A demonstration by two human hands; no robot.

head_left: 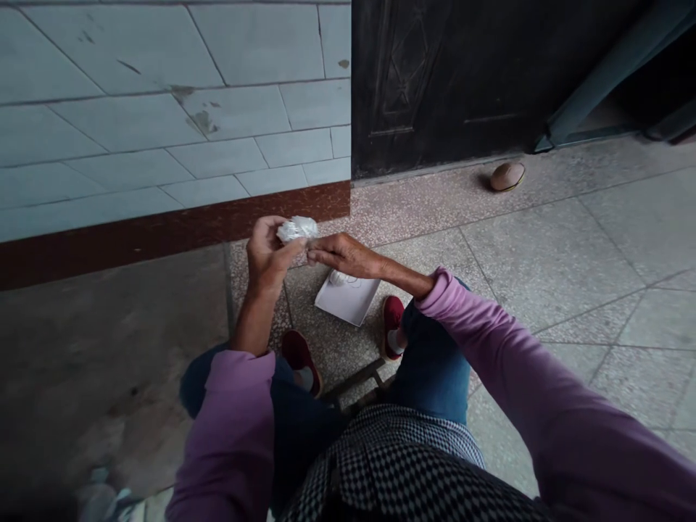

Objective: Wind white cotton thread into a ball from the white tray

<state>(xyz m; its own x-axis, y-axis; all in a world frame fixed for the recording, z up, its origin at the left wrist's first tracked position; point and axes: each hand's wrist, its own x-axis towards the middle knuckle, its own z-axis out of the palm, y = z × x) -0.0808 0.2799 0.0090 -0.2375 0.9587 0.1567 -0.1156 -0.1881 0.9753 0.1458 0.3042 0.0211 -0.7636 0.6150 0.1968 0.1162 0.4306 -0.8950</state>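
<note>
My left hand (267, 254) is raised in front of me, fingers closed around a small white crumpled bundle (296, 229) that looks like thin strands or plastic. My right hand (341, 255) reaches in from the right, its fingertips pinched at the bundle's lower edge. Both hands hover above a flat white tray or sheet (348, 297) that lies on the floor between my feet in red shoes (392, 319). A few thin pale loops rest on the tray's far end. I sit with knees apart, in blue trousers and purple sleeves.
A pale tiled wall (163, 116) with a dark red skirting runs across the left. A dark door (446, 80) stands behind, and a small brown oval object (507, 176) lies at its foot. Speckled floor tiles (587, 239) stretch to the right.
</note>
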